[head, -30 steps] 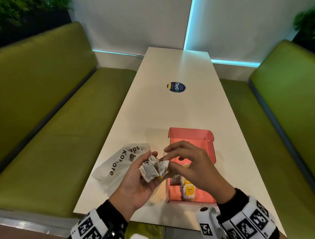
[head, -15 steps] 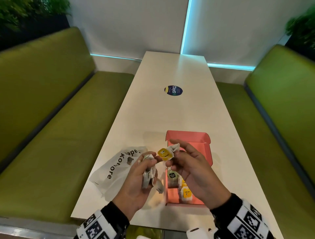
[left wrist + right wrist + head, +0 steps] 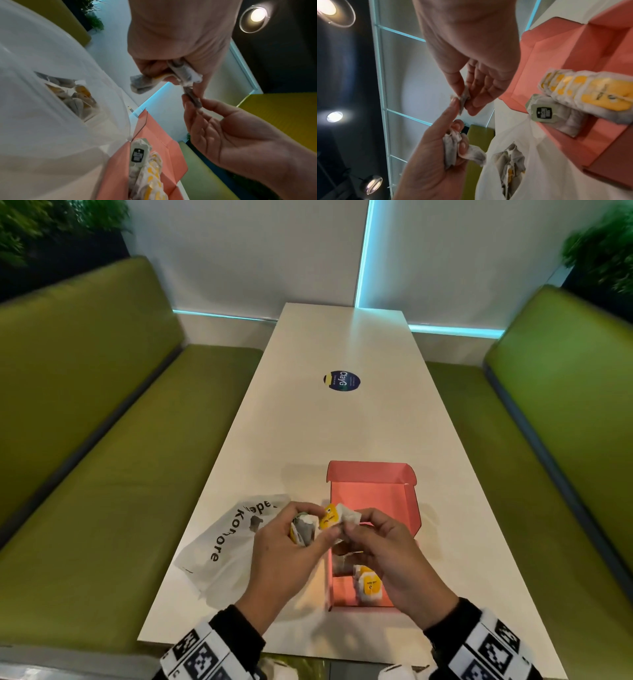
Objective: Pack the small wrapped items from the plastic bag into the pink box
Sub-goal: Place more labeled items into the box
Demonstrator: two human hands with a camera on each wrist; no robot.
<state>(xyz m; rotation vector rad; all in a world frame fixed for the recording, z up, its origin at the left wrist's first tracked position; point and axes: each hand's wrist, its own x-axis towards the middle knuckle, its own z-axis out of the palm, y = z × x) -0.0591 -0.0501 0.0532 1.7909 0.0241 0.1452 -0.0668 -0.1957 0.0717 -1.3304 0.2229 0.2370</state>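
A: Item one?
B: Small wrapped item with a yellow label [image 3: 329, 518], held in the air above the near left part of the pink box [image 3: 373, 498]. The right hand [image 3: 387, 556] pinches its white wrapper between thumb and fingertips; the left hand's forefinger tip touches the same wrapper from the other side.

A: Item two?
B: A bunch of grey-white wrapped items [image 3: 453, 147], clutched in the left hand [image 3: 284, 549] under its curled lower fingers, just left of item one.

A: Already in the box?
B: A row of yellow-labelled wrapped items [image 3: 583, 94] standing on edge, packed face to face at the near end of the box, and beside them one wrapped item with a black label [image 3: 544, 115]. The far part of the box floor shows bare pink.

A: The box itself?
B: Pink card, lid flap open and raised at the far side, standing on the white table [image 3: 342, 422] toward its near right part.

A: The bag?
B: White plastic bag [image 3: 219, 546] with black lettering, lying flat on the table just left of the box, partly under the left hand. More wrapped items [image 3: 73, 97] show through an opening in it.

A: Surroundings?
B: A round dark sticker [image 3: 341, 380] mid-table, well beyond the box. Green benches [image 3: 102, 440] along both sides. Both wrists wear black sleeves and bands [image 3: 202, 655] printed with black-and-white squares.
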